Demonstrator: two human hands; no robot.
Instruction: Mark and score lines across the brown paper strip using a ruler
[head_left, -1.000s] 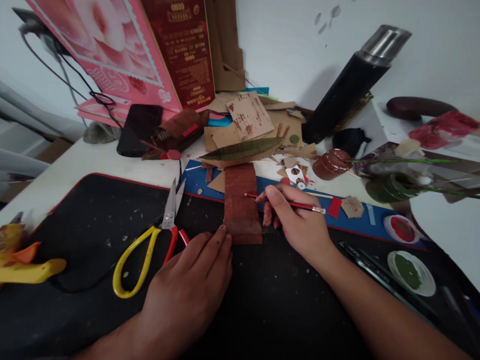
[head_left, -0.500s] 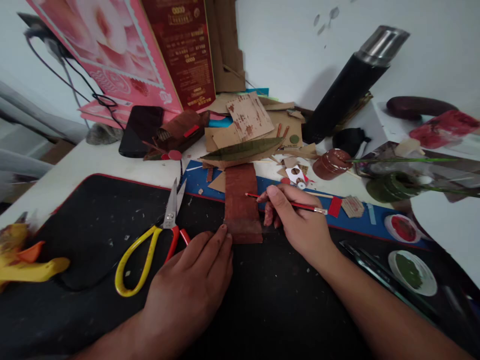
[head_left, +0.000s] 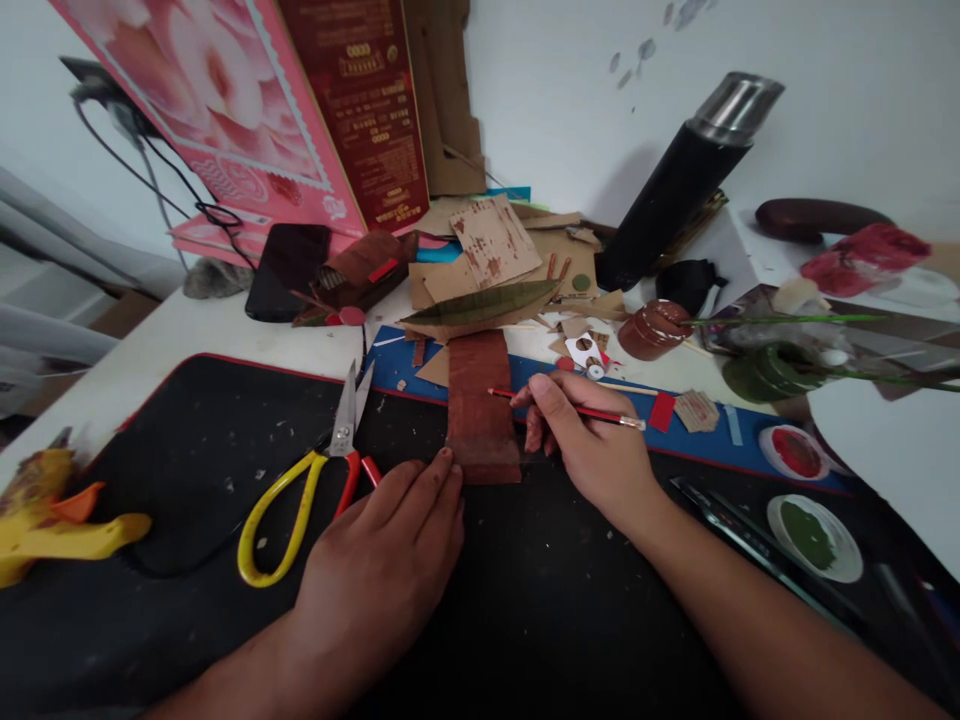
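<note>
One brown strip (head_left: 480, 365) at centre, near end on black mat (head_left: 510, 600) | Pinching red pencil (head_left: 615, 418) in right grip (head_left: 600, 445), tip at strip's middle | Resting left grip (head_left: 379, 560) at near left edge, fingers extended | Judged step: marking surface | Judged next need: steady strip, light tip pressure, no edge slip

Both forearms (head_left: 697, 570) bare — left hand (head_left: 382, 570) has tiny dark flecks, right hand (head_left: 592, 440) has reddish-brown smudges on the fingers lol
</note>
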